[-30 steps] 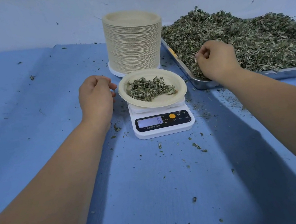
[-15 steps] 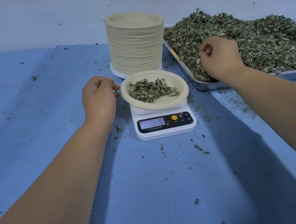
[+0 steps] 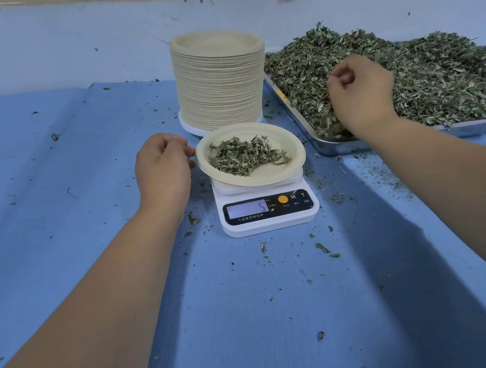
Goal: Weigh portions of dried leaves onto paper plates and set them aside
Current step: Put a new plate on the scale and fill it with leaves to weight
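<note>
You have one white digital scale (image 3: pixel 271 214) in front of you on the blue table cover (image 3: pixel 256 323), and its display reads a single 5. One paper plate (image 3: pixel 296 157) sits on the scale's platform, carrying one small portion of dried leaves (image 3: pixel 247 155) heaped near its middle. Just behind the scale stands one tall stack of plates (image 3: pixel 218 77); there are too many, too tightly nested, to count. To the right of the stack lies one metal tray (image 3: pixel 352 145) piled with a big heap of loose leaves (image 3: pixel 427 77). At the far right edge a second metal rim shows, cut off too much to say more. Both of your hands are in view. Your left hand (image 3: pixel 162 167) is just beside the plate's left edge, fingers curled inward, with the thumb tip at the rim. You cannot tell from here whether it actually grips the plate or only touches it. Your right hand (image 3: pixel 360 93) is over the near left part of the heap in the tray, knuckles up and fingers curled into a loose fist, thumb against the forefinger. Whether any leaves are pinched inside it is hidden. Many small leaf crumbs (image 3: pixel 322 247) are scattered over the cover, thickest around the scale and along the tray's front edge.
</note>
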Demonstrator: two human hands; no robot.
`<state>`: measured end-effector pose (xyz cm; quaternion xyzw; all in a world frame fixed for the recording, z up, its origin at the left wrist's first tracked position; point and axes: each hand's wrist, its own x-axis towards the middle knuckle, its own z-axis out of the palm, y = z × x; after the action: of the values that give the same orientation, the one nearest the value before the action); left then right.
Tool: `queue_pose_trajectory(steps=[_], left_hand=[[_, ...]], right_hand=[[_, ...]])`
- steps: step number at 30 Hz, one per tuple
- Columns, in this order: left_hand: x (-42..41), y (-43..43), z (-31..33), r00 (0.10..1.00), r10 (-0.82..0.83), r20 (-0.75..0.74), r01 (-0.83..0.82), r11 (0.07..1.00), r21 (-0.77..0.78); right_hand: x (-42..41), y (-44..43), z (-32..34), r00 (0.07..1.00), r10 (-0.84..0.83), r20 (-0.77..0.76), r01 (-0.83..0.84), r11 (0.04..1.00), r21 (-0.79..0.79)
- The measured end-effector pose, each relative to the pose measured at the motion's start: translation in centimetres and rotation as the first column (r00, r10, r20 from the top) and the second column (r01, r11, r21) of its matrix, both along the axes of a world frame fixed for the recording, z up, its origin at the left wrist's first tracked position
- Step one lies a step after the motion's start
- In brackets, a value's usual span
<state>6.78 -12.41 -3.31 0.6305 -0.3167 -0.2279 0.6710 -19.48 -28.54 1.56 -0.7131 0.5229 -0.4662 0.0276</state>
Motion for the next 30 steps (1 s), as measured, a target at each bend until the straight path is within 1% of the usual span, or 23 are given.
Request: queue_pose_trajectory(steps=[3, 8, 10, 16, 18, 22, 24, 26, 29, 30], left_hand=[[-0.1, 0.1, 0.0, 1.000, -0.002, 0.002, 0.002, 1.000, 0.005], [0.0, 0.0, 0.0, 1.000, 0.000, -0.002, 0.001, 1.000, 0.008], [0.1, 0.0, 0.0, 1.000, 0.001, 0.001, -0.001, 1.000, 0.005], [-0.1, 0.0, -0.1, 1.000, -0.009, 0.009, 0.009, 1.000, 0.003], [-0.1, 0.1, 0.0, 1.000, -0.014, 0.016, 0.014, 1.000, 0.008], [-0.1, 0.2, 0.0, 1.000, -0.011, 0.016, 0.011, 1.000, 0.007], [-0.1, 0.1, -0.1, 0.999, -0.017, 0.034, 0.016, 1.000, 0.007], [-0.2, 0.1, -0.2, 0.998, -0.016, 0.059, 0.015, 1.000, 0.013], [-0.1, -0.1, -0.3, 0.998, -0.014, 0.066, 0.014, 1.000, 0.014], [0.0, -0.1, -0.3, 0.998, -0.015, 0.062, 0.015, 1.000, 0.012]], right_hand=[[0.0, -0.3, 0.7, 0.999, -0.032, 0.028, 0.031, 0.999, 0.031], [0.4, -0.5, 1.1, 0.997, -0.024, -0.068, 0.027, 0.998, 0.050], [0.7, -0.3, 1.2, 0.999, -0.016, -0.041, 0.018, 0.999, 0.050], [3.1, 0.7, 3.4, 0.993, 0.045, 0.111, -0.048, 0.999, 0.025], [4.6, 1.2, 4.1, 0.984, 0.087, 0.156, -0.094, 0.995, 0.035], [7.6, 2.6, 4.4, 0.966, 0.213, 0.149, -0.225, 0.972, 0.073], [8.9, 3.5, 3.9, 0.940, 0.303, 0.160, -0.323, 0.939, 0.120], [9.8, 4.5, 3.2, 0.912, 0.390, 0.125, -0.407, 0.897, 0.170], [10.4, 5.4, 2.4, 0.880, 0.474, 0.013, -0.459, 0.844, 0.278], [10.4, 5.6, 2.2, 0.865, 0.501, 0.022, -0.480, 0.814, 0.328]])
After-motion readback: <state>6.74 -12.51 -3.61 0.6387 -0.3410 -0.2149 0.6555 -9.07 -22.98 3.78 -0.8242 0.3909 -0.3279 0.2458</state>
